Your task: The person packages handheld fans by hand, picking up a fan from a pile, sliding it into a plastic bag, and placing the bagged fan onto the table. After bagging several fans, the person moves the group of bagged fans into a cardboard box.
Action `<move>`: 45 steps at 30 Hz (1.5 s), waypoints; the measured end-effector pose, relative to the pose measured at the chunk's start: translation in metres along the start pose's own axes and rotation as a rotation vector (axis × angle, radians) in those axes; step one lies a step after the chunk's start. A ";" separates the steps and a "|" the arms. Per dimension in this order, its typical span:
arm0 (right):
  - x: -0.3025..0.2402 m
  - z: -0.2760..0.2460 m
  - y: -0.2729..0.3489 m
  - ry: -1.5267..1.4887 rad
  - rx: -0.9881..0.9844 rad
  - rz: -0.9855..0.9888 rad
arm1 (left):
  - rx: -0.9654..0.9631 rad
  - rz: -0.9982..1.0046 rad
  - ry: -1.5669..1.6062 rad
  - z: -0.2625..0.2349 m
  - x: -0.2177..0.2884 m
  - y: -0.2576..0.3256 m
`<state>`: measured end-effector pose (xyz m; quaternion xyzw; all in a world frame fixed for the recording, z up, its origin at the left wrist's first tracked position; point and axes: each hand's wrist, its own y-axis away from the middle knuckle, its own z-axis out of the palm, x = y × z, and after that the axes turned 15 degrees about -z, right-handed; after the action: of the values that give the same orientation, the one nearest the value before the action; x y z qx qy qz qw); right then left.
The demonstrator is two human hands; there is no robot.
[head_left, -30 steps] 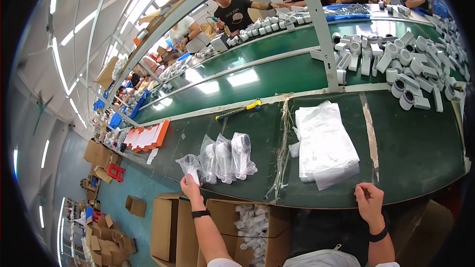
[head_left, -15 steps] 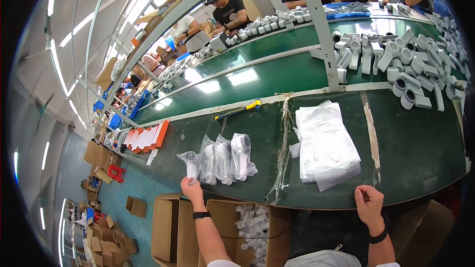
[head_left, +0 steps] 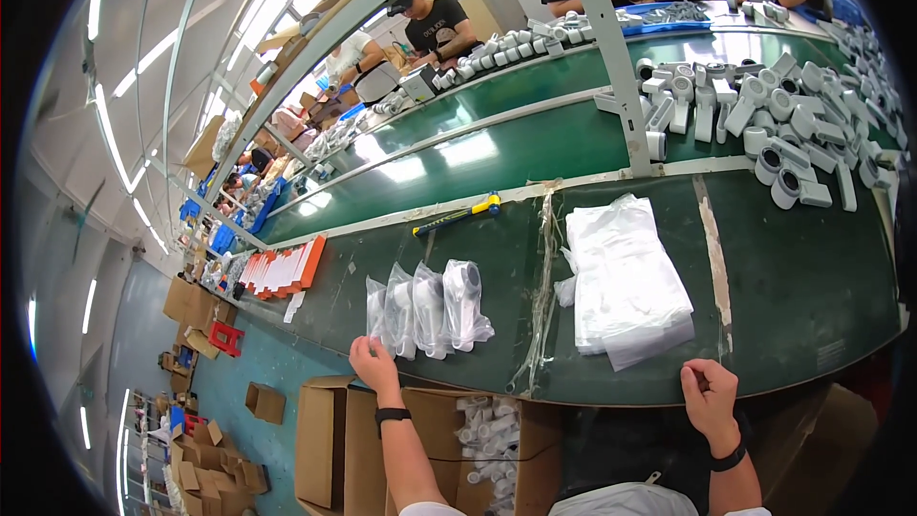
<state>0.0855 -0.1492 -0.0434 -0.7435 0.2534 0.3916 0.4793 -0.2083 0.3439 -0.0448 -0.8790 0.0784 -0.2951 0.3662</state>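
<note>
My left hand [head_left: 374, 363] is at the table's near edge. Its bent fingers meet the lower end of the leftmost clear plastic bag [head_left: 376, 311], which holds a white part partly hidden by film and fingers. Several matching bags [head_left: 430, 311] lie beside it in a row, each around a white, round-headed part with a handle. My right hand [head_left: 712, 401] is loosely curled at the front edge, with nothing visible in it. A stack of clear plastic bags [head_left: 628, 277] lies on the table to its upper left.
A yellow-and-blue hammer-like tool [head_left: 458, 214] lies behind the bagged parts. Orange boxes with white strips [head_left: 284, 268] stand at left. Loose white parts [head_left: 793, 119] are heaped at far right. A carton [head_left: 537, 440] of white parts sits below the edge. People work across the green belt [head_left: 458, 158].
The leftmost bagged part has turned from a slant and shifted right, in line against the row. My left hand has moved slightly with it; my right hand stays nearly still.
</note>
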 end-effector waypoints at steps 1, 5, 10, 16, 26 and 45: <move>0.001 0.000 0.000 0.001 0.003 -0.002 | -0.014 0.078 0.002 -0.003 0.005 0.001; 0.001 -0.001 0.002 0.000 -0.001 -0.011 | -0.064 0.213 0.009 -0.011 0.008 0.004; -0.001 0.000 0.000 0.012 -0.007 -0.063 | -0.071 0.141 0.071 -0.019 -0.002 0.019; 0.000 -0.001 0.000 0.002 -0.017 -0.042 | -0.128 -0.101 0.284 -0.028 0.004 0.024; -0.002 -0.001 0.001 0.028 -0.021 -0.074 | -0.132 0.091 0.116 -0.010 -0.017 -0.004; 0.002 0.003 -0.002 0.106 -0.014 -0.152 | -0.417 -0.267 0.498 -0.015 -0.025 0.016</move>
<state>0.0872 -0.1454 -0.0452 -0.7835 0.2188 0.3159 0.4884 -0.2359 0.3316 -0.0589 -0.8384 0.1082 -0.5234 0.1065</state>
